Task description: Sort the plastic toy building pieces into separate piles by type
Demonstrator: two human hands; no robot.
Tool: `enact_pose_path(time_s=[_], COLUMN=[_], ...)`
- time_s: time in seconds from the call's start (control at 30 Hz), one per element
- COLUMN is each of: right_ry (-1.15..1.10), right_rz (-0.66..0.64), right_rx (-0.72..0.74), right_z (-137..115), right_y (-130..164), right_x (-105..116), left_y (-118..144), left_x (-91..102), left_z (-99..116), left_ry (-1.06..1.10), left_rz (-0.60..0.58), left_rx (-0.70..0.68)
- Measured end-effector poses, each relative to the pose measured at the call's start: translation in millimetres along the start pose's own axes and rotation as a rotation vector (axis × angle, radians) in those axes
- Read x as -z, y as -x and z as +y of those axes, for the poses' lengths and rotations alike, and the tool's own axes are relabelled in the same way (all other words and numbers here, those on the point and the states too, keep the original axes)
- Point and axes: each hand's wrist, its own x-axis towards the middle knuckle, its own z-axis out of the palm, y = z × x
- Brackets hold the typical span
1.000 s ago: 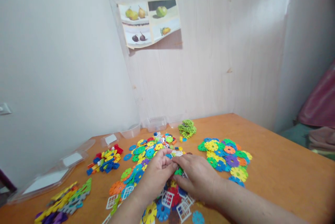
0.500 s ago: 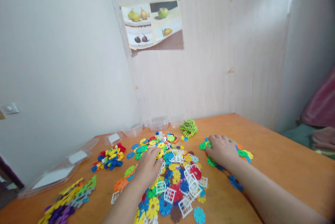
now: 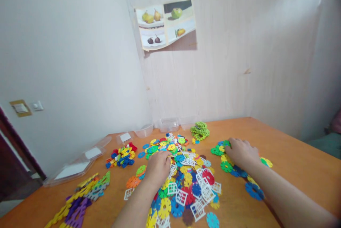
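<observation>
My left hand (image 3: 159, 166) rests palm down on the middle heap of coloured snowflake discs and white window pieces (image 3: 186, 182), its fingers curled over the pieces. Whether it grips one is hidden. My right hand (image 3: 241, 151) lies flat on the sorted pile of flat discs (image 3: 229, 164) to the right, fingers spread over green and yellow ones. A small stack of green discs (image 3: 199, 131) sits beyond, near the wall.
The orange wooden table (image 3: 293, 164) stands in a room corner. Small coloured bricks (image 3: 121, 155) and long coloured strips (image 3: 80, 199) lie to the left. Clear plastic tubs and lids (image 3: 80, 162) line the wall. A fruit picture (image 3: 166, 23) hangs above.
A second ago both hands met over the middle heap. My right hand has since moved right onto the sorted disc pile; the left stayed on the heap. The view shifted left.
</observation>
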Motion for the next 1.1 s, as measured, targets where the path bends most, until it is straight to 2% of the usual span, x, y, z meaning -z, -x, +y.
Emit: enact_pose_path(time_s=[0.13, 0.27, 0.33, 0.43, 0.6, 0.7, 0.83, 0.93, 1.0, 1.1], right_ry=[-0.054, -0.095, -0.145, -0.273, -0.448, -0.49, -0.48, -0.45, -0.399, -0.266], right_rz=[0.017, 0.138, 0.211, 0.264, 0.157, 0.082, 0.062, 0.088, 0.137, 0.19], right_rx=[-0.04, -0.02, 0.089, 0.337, 0.759, 0.899, 0.898, 0.838, 0.728, 0.496], right_z=[5.0, 2.2, -6.4, -28.0, -66.6, -79.3, -83.1, -77.9, -70.2, -52.8], right_y=[-3.1, -2.2, 2.8, 21.0, 70.1, 90.3, 94.9, 85.2, 73.5, 50.8], right_x=[-2.9, -4.3, -4.1, -3.3, 0.2, 4.6, 6.1, 3.2, 2.4, 5.7], left_y=[-0.7, -1.4, -0.7, 2.4, 9.8, 13.1, 15.7, 14.7, 11.9, 4.8], left_x=[7.6, 12.4, 12.7, 11.5, 11.0, 12.4, 14.7, 16.0, 17.2, 20.9], left_z=[4.9, 12.1, 17.4, 27.6, 44.5, 52.0, 59.4, 59.7, 54.2, 37.2], left_ry=[0.091, 0.346, 0.514, 0.695, 0.854, 0.944, 1.019, 1.029, 1.018, 0.948], left_rz=[0.091, 0.139, 0.094, -0.004, -0.165, -0.243, -0.314, -0.307, -0.238, -0.036], left_rx=[0.023, 0.11, 0.193, 0.244, 0.235, 0.217, 0.212, 0.223, 0.254, 0.351])
